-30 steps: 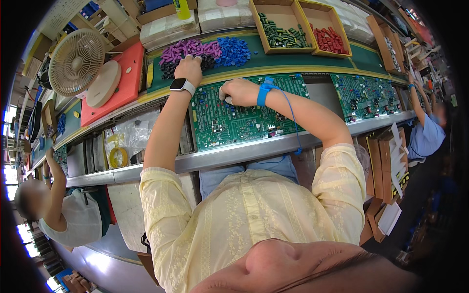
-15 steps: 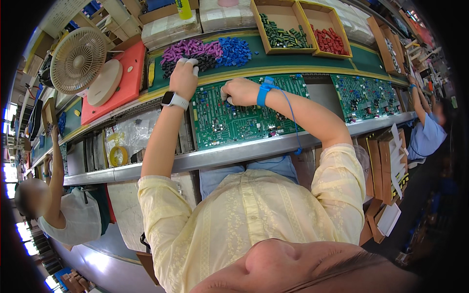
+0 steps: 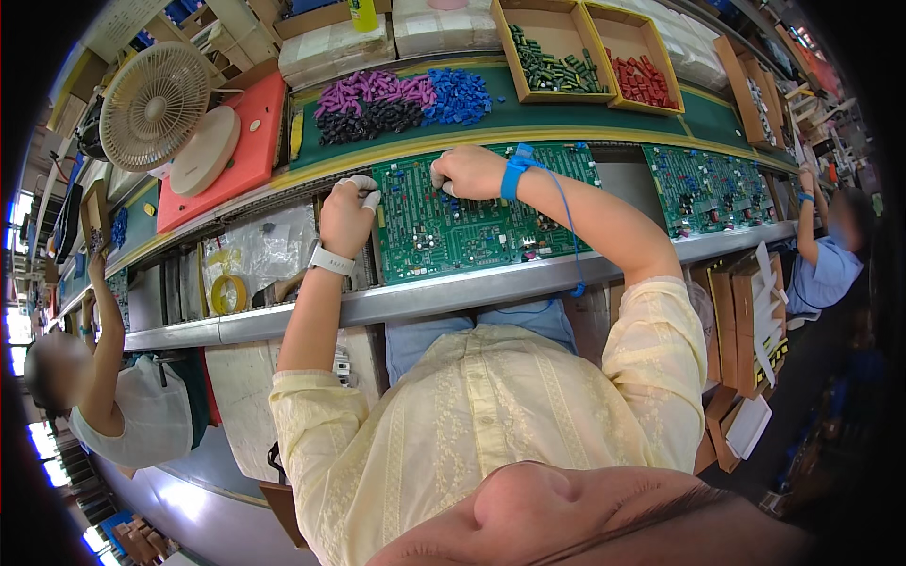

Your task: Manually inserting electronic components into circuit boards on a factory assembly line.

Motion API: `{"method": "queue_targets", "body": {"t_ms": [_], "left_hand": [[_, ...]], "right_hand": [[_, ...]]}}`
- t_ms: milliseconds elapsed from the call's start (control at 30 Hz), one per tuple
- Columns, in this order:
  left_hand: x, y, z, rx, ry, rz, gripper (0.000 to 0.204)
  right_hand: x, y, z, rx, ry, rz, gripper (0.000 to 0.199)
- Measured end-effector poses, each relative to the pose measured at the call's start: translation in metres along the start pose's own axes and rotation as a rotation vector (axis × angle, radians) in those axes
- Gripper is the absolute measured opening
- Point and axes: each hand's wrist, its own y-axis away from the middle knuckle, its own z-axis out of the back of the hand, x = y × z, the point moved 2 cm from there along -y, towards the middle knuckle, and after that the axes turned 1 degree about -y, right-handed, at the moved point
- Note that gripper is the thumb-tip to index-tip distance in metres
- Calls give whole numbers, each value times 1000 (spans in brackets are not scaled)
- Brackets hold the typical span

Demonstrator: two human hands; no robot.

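Note:
Fingers curled together, my left hand (image 3: 347, 215) is at the left edge of a green circuit board (image 3: 462, 247) on the metal-edged line. Whatever it may pinch is too small to make out. White finger covers sit on its fingertips, and a watch with a white strap is on the wrist. My right hand (image 3: 472, 174), also closed, is over the upper part of the board, its fingertips close to the surface. What those fingers hold is hidden. A blue wrist strap (image 3: 515, 172) with a cord circles that wrist. Beyond lie purple parts (image 3: 377, 91), black parts (image 3: 363, 123) and blue parts (image 3: 457, 96).
Cardboard trays hold green parts (image 3: 557, 68) and red parts (image 3: 644, 83). Another circuit board (image 3: 713, 187) lies to the right. At left are a fan (image 3: 156, 107), a tape roll (image 3: 228, 294) and a plastic bag (image 3: 269, 245). Co-workers (image 3: 142, 406) (image 3: 821, 255) sit either side.
My left hand has come back from the black and purple parts to the board's left edge. My right hand has shifted slightly, staying over the board's upper part.

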Motion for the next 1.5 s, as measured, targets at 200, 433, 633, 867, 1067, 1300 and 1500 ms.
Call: {"method": "queue_targets", "body": {"t_ms": [200, 433, 633, 867, 1067, 1300, 1500], "left_hand": [[-2, 1, -1, -6, -52, -18, 15], [1, 0, 0, 12, -30, -6, 14], [-6, -2, 3, 46, 185, 69, 18], [-26, 11, -2, 206, 287, -76, 19], [-40, 7, -8, 334, 228, -45, 18], [-41, 7, -14, 394, 65, -206, 15], [-46, 4, -21, 419, -62, -361, 12]], "right_hand": [[-4, -1, -4, -50, -7, 17, 18], [6, -1, 2, 51, 58, 23, 17], [8, 5, 16, 88, 29, 56, 30], [-124, 56, 129, -589, 161, -201, 29], [-286, 139, 159, -445, 209, -898, 34], [-294, 142, 146, -466, 231, -1037, 45], [-300, 150, 150, -252, 248, -1039, 41]]}}
